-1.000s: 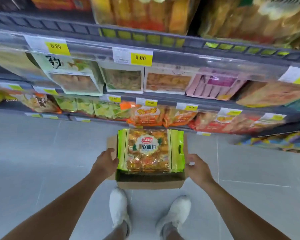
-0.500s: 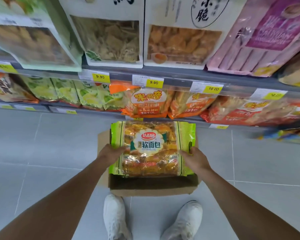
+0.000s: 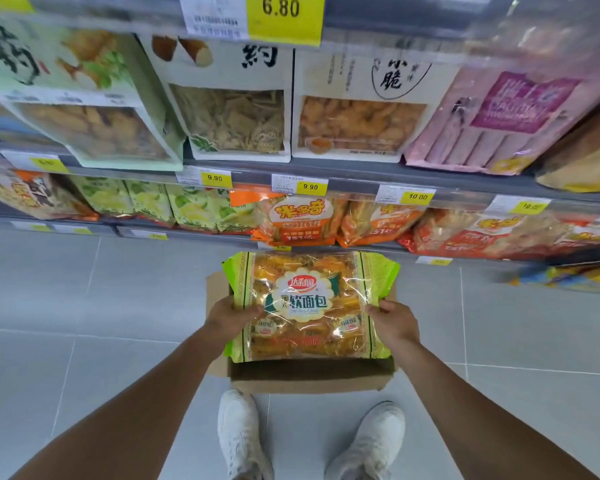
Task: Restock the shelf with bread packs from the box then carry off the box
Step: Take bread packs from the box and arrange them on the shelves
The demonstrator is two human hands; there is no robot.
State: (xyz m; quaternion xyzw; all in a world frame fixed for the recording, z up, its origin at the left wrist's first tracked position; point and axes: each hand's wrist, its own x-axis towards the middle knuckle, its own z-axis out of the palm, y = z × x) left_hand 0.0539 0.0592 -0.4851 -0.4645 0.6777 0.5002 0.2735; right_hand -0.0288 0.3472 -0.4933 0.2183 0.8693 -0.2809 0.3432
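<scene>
A green and clear bread pack (image 3: 309,306) full of small wrapped rolls lies flat over the open cardboard box (image 3: 309,377) on the floor. My left hand (image 3: 231,315) grips the pack's left edge and my right hand (image 3: 394,322) grips its right edge. The pack sits just above the box's rim, hiding whatever is inside. The shelf (image 3: 361,176) with snack bags stands directly behind the box.
Price tags (image 3: 309,185) line the grey shelf rails. Orange snack bags (image 3: 293,216) fill the low shelf just beyond the box, green bags (image 3: 191,209) to their left. My white shoes (image 3: 241,434) stand on grey floor tiles right behind the box.
My hands moved from the box's sides onto the bread pack and closed on its edges. The view has dropped closer to the shelf and box.
</scene>
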